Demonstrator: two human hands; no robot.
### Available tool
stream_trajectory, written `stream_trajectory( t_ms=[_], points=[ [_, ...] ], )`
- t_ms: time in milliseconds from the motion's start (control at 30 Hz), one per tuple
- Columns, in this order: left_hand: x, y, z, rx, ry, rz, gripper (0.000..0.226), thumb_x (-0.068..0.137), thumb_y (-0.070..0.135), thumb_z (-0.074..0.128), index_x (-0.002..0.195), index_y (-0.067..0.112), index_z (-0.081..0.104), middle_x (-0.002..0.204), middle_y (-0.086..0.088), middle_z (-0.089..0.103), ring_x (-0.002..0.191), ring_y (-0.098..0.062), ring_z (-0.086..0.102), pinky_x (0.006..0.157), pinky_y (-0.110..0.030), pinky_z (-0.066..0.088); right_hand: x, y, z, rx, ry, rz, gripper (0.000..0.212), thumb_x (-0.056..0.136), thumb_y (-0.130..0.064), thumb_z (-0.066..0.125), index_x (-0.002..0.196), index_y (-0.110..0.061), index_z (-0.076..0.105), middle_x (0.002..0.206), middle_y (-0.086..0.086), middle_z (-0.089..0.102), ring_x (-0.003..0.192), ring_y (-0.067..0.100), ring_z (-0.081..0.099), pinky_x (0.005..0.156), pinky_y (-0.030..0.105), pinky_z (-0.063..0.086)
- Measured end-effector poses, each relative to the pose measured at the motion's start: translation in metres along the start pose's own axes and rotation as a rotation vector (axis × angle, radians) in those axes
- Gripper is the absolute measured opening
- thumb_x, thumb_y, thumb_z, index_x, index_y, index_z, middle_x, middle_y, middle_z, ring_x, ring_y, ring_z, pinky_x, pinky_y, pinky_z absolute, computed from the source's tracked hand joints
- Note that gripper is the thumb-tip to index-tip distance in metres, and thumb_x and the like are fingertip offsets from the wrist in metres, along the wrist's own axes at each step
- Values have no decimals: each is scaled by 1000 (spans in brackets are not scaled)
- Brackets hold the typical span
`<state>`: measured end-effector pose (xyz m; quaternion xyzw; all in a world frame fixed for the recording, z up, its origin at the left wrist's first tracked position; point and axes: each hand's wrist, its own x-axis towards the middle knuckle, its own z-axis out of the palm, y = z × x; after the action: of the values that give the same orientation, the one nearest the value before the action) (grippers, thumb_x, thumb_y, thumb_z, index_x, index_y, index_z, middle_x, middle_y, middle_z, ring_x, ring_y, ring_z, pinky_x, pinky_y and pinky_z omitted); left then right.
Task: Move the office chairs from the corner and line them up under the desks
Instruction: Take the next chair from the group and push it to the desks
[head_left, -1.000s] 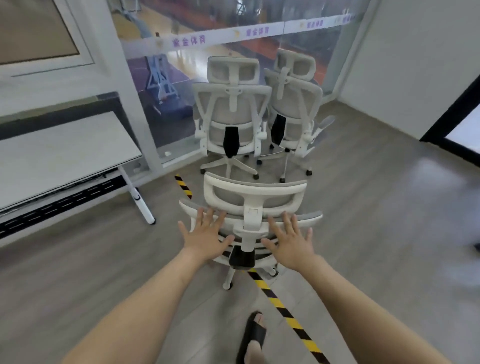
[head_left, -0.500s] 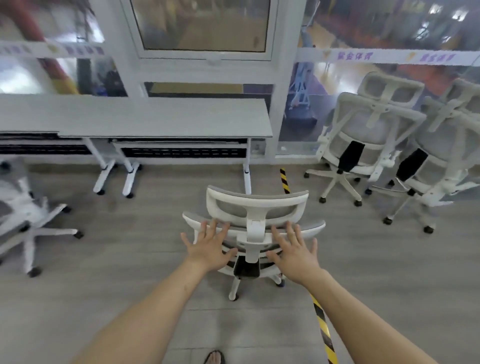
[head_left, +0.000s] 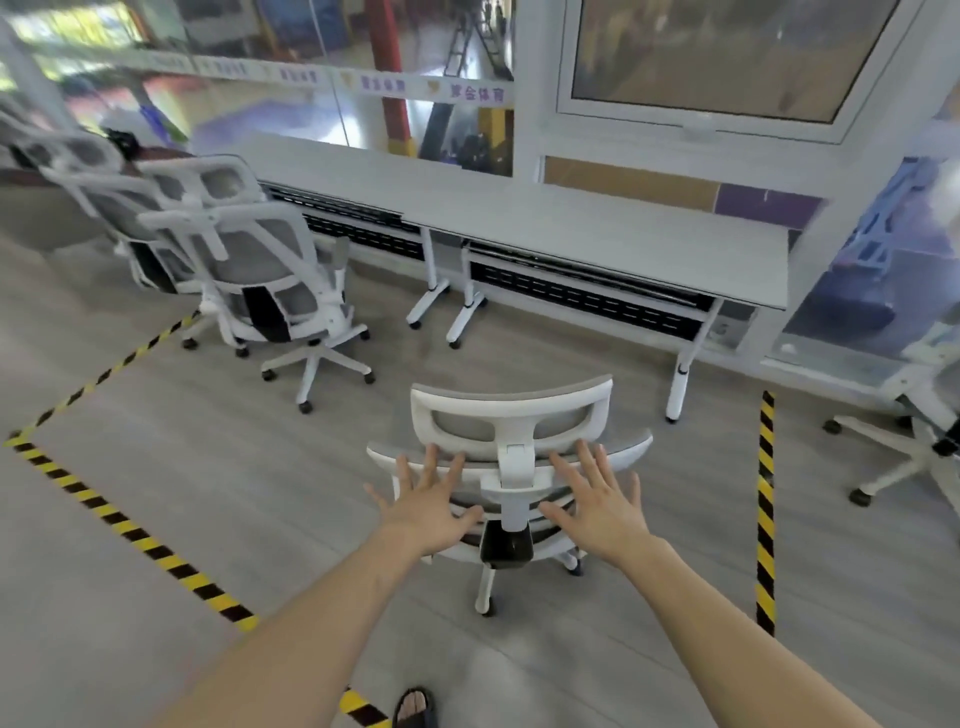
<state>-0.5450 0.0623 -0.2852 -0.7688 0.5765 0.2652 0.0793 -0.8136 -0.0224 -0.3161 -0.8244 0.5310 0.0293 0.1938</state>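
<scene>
Far left, yellow-and-black floor tape (head_left: 130, 527) runs in a corner shape across the grey floor (head_left: 234, 467). Behind it, 2 white mesh office chairs are parked at the left end of the desks: the rear chair (head_left: 98, 182) is blurred and partly hidden, the nearer chair (head_left: 260, 270) stands with its back toward me and its seat not tucked under the desktop.

The desks (head_left: 519, 218) form 1 long grey top along the glass wall (head_left: 363, 62), with white legs on castors.

My left hand (head_left: 426, 506) is spread flat, fingers splayed, palm against the upper back frame of the chair in front of me (head_left: 511, 415). It grips nothing. That chair stands on open floor, facing the desks, well short of them, roughly opposite the right-hand desk section. Its headrest sits above my fingertips.

My right hand (head_left: 597, 501) mirrors the left on the other side of the chair's central spine: open, fingers fanned, palm pressed on the backrest, closed on nothing.

Low centre, my sandalled foot (head_left: 414, 709) shows just beside a tape end.

Right of the chair, a second tape strip (head_left: 764, 519) runs straight toward the desks. At the far right edge, the base of another chair (head_left: 904, 457) is partly in view, blurred
</scene>
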Motion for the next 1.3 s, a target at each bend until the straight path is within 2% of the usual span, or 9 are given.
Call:
stream_trajectory(
  t_ms=[133,267,700,867,1100,1300],
  points=[
    [0,-66,-16,0,-15,-65,89,88,86,32,155,58,-18,167,11,-34,153,-40,-31,110,-85,-7,29,-54,6,-52,-30,-83,79,87,-87,22,152,-62,-16,166,-14,-30,151,11,-33,122,66,-8],
    [11,-130,-41,0,-35,-97,89,86,88,28,155,57,-18,167,11,-34,153,-40,-29,110,-85,-7,63,-113,12,-80,-54,-134,81,90,-83,28,153,-61,-16,166,-13,-29,152,11,-31,122,66,-8],
    [99,-282,-122,-13,-37,-43,93,87,87,34,156,55,-19,164,10,-39,151,-42,-33,113,-83,-2,189,-262,28,-50,-29,-29,82,87,-88,22,155,-59,-13,164,-15,-33,150,9,-35,120,66,-8],
    [147,-328,-163,33,-46,-15,90,89,85,31,156,54,-21,164,9,-39,151,-41,-34,113,-83,-4,244,-302,24,-1,-60,-4,82,87,-87,27,155,-60,-11,164,-16,-33,148,7,-36,120,64,-12],
    [243,-377,-225,146,-9,-14,91,88,89,27,153,55,-27,162,8,-42,152,-39,-32,115,-80,-8,343,-342,19,34,-28,12,80,88,-86,21,153,-61,-17,165,-15,-34,149,10,-36,124,63,-5],
    [319,-386,-283,216,12,-77,94,90,85,30,157,48,-24,166,0,-38,154,-37,-28,114,-77,-14,434,-372,4,109,-17,50,78,87,-85,18,154,-60,-12,164,-16,-32,151,13,-33,123,66,-7]
  ],
)
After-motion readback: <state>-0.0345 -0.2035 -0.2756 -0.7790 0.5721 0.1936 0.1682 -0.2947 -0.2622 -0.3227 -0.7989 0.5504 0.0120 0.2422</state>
